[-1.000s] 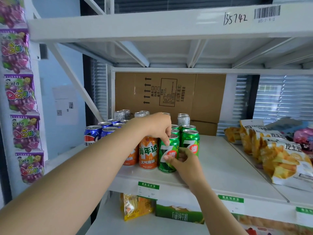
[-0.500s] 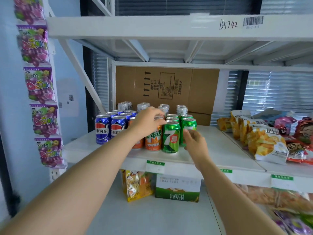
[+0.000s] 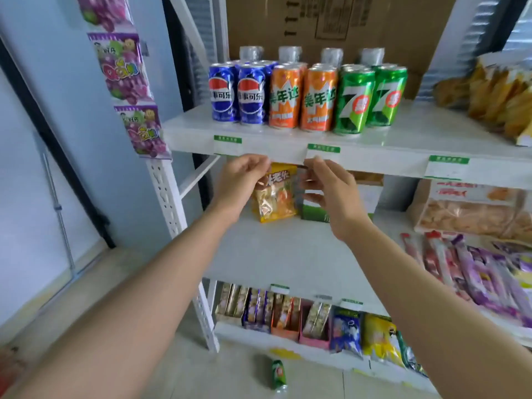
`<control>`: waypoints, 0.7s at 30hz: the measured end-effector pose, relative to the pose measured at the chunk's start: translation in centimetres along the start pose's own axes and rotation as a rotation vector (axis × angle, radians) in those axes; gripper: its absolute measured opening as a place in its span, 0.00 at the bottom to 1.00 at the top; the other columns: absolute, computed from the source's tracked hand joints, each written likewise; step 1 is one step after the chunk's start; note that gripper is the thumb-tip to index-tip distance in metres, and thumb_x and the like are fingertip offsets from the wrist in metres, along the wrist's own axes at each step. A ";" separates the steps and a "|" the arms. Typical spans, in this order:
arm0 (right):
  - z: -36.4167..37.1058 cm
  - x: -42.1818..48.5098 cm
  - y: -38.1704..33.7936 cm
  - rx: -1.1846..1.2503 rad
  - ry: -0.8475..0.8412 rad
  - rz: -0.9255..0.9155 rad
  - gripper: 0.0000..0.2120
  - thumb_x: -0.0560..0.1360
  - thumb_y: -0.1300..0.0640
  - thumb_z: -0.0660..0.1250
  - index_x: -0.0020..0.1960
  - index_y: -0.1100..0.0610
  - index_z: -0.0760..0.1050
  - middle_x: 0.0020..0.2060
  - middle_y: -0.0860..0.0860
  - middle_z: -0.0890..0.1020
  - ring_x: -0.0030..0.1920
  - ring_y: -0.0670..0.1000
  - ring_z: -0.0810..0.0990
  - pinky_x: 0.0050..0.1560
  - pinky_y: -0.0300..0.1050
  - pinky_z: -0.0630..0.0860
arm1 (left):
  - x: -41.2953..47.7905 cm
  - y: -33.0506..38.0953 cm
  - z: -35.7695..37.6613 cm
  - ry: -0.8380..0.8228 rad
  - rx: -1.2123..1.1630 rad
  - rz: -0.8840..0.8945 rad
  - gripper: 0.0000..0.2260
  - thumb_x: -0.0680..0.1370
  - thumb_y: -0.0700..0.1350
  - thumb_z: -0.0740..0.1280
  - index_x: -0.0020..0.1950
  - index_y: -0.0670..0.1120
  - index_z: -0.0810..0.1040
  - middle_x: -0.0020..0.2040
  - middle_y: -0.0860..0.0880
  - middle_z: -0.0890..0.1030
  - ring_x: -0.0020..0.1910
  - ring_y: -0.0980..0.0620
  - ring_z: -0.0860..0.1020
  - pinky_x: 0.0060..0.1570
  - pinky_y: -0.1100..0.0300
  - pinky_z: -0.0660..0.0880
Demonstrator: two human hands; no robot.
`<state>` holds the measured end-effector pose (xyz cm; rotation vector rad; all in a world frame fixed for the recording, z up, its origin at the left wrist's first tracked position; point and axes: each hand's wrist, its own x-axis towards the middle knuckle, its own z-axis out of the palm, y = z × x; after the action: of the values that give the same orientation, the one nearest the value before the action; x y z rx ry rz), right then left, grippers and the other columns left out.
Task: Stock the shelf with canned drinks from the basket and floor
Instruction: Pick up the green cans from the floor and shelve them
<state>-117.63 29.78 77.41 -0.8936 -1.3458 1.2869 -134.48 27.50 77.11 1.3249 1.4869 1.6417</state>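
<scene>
Cans are in neither hand; left hand and right hand hang just under the shelf edge, fingers loosely curled, holding nothing; a snack bag sits just behind them; above, blue cans, orange cans and green cans stand upright in rows; a stray can lies on its side on the floor; I'd judge it comes next, which calls for stooping low; no basket shows.
</scene>
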 end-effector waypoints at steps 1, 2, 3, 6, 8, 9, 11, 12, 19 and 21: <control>0.2 -0.6 1.6 0.001 -0.002 0.040 0.10 0.81 0.50 0.61 0.48 0.55 0.78 0.39 0.51 0.81 0.39 0.49 0.79 0.42 0.43 0.76 | -0.7 -1.8 -0.5 -0.007 -0.007 -0.044 0.05 0.79 0.45 0.67 0.46 0.46 0.82 0.40 0.52 0.82 0.35 0.58 0.78 0.40 0.62 0.76; 0.4 -0.9 3.1 -0.007 0.003 0.079 0.10 0.81 0.50 0.61 0.47 0.54 0.77 0.39 0.50 0.80 0.39 0.49 0.79 0.44 0.45 0.76 | -1.3 -3.4 -0.9 -0.007 -0.011 -0.090 0.05 0.79 0.44 0.67 0.46 0.47 0.82 0.39 0.52 0.82 0.35 0.58 0.78 0.42 0.60 0.76; 0.6 -1.2 4.7 -0.019 0.006 0.116 0.10 0.81 0.50 0.61 0.46 0.54 0.77 0.39 0.51 0.80 0.39 0.49 0.79 0.45 0.46 0.76 | -1.9 -5.1 -1.3 -0.001 -0.013 -0.138 0.05 0.79 0.44 0.67 0.46 0.46 0.81 0.38 0.52 0.82 0.34 0.58 0.78 0.42 0.59 0.77; 0.8 -2.0 9.2 -0.039 0.011 0.218 0.10 0.81 0.50 0.61 0.49 0.56 0.77 0.40 0.52 0.81 0.40 0.50 0.79 0.47 0.47 0.76 | -3.9 -9.7 -2.0 0.025 -0.010 -0.278 0.06 0.80 0.42 0.66 0.49 0.41 0.81 0.39 0.50 0.81 0.33 0.56 0.78 0.37 0.63 0.77; 1.1 -2.6 12.5 -0.068 0.016 0.295 0.11 0.81 0.51 0.61 0.52 0.58 0.77 0.41 0.52 0.81 0.41 0.50 0.79 0.46 0.46 0.76 | -5.3 -13.0 -2.1 0.021 0.009 -0.377 0.07 0.80 0.42 0.66 0.52 0.39 0.80 0.41 0.49 0.82 0.34 0.55 0.78 0.37 0.64 0.77; 1.2 -3.0 14.0 -0.085 0.017 0.327 0.12 0.81 0.51 0.61 0.54 0.59 0.77 0.41 0.52 0.81 0.41 0.50 0.79 0.45 0.45 0.76 | -6.2 -14.8 -2.2 0.018 0.019 -0.424 0.08 0.80 0.42 0.66 0.53 0.39 0.80 0.41 0.48 0.82 0.34 0.55 0.78 0.38 0.63 0.77; 1.4 -4.2 17.3 -0.114 0.017 0.396 0.12 0.81 0.51 0.61 0.55 0.60 0.77 0.41 0.52 0.81 0.40 0.50 0.79 0.44 0.45 0.76 | -8.1 -18.4 -2.4 0.007 0.044 -0.514 0.06 0.79 0.43 0.66 0.52 0.41 0.80 0.41 0.49 0.82 0.34 0.56 0.79 0.39 0.61 0.77; 1.5 -4.9 19.0 -0.127 0.020 0.433 0.12 0.81 0.51 0.61 0.54 0.59 0.77 0.41 0.52 0.81 0.41 0.50 0.79 0.45 0.45 0.77 | -9.3 -20.2 -2.5 -0.010 0.063 -0.554 0.06 0.80 0.43 0.66 0.52 0.42 0.80 0.41 0.49 0.82 0.33 0.59 0.79 0.39 0.63 0.77; 0.5 -9.9 33.9 -0.170 0.046 0.673 0.10 0.81 0.51 0.62 0.45 0.55 0.76 0.38 0.51 0.79 0.40 0.50 0.77 0.40 0.40 0.74 | -16.6 -33.1 -2.8 -0.001 0.077 -0.861 0.11 0.79 0.34 0.64 0.42 0.47 0.79 0.40 0.46 0.81 0.34 0.55 0.78 0.38 0.63 0.73; -0.3 -11.1 38.1 -0.207 0.062 0.736 0.10 0.81 0.51 0.61 0.45 0.54 0.76 0.39 0.52 0.79 0.41 0.51 0.77 0.42 0.44 0.73 | -18.4 -36.8 -2.5 0.019 0.063 -0.938 0.07 0.79 0.37 0.65 0.46 0.47 0.81 0.44 0.45 0.82 0.39 0.52 0.78 0.42 0.61 0.75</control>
<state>-120.22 24.90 38.15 -1.6589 -1.1467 1.6572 -137.73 18.81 36.93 0.4651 1.7814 0.9844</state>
